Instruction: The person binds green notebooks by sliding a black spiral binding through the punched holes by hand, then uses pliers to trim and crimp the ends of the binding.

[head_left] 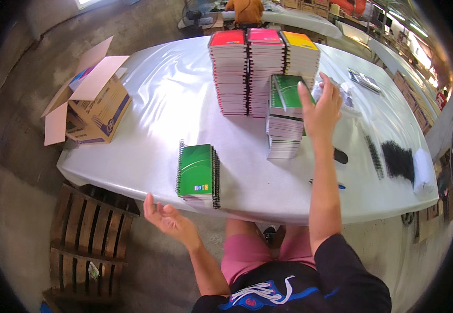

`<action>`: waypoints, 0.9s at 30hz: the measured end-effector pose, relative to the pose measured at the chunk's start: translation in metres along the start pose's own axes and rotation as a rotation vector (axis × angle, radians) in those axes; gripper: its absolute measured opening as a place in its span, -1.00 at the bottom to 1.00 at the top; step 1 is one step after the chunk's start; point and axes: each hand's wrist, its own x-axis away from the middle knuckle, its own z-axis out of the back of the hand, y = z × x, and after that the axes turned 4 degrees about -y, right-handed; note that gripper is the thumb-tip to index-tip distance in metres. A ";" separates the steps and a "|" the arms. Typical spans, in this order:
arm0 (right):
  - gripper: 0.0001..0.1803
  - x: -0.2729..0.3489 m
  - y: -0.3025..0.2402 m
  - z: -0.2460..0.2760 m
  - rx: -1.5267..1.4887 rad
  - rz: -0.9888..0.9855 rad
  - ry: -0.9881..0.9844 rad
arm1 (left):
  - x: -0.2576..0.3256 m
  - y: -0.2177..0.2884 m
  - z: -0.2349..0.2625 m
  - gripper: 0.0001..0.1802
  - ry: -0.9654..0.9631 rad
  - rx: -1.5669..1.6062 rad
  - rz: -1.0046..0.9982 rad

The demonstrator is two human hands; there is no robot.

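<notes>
My right hand (321, 112) reaches over the table beside the top of a tall stack of green-covered notebooks (289, 99), its thumb at the stack's right edge. Its fingers are apart; whether the thumb touches the stack I cannot tell. A white pen-like stick (280, 95) lies across the top green cover. My left hand (170, 221) is palm up and empty, fingers spread, just off the table's front edge. Near it sits a short pile of green spiral notebooks (196, 169), with wire coils showing on both sides.
Behind the green stack stand tall stacks of red (228, 37), pink (264, 35) and yellow notebooks (300, 40). An open cardboard box (98, 107) occupies the table's left end. To the right lie black binding coils (397, 160), a blue pen (340, 186) and a dark oblong object (340, 155).
</notes>
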 end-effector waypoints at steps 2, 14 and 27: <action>-0.36 -0.027 0.036 0.012 -0.062 -0.276 -0.285 | 0.002 0.025 -0.009 -0.51 0.028 0.031 -0.076; -0.57 -0.040 0.036 0.014 0.231 0.075 -0.207 | 0.015 0.125 -0.098 -0.48 -0.588 0.090 -0.507; -0.60 0.041 0.130 0.117 -0.161 -0.065 -0.258 | 0.008 0.102 -0.102 -0.82 -0.952 -0.034 -0.287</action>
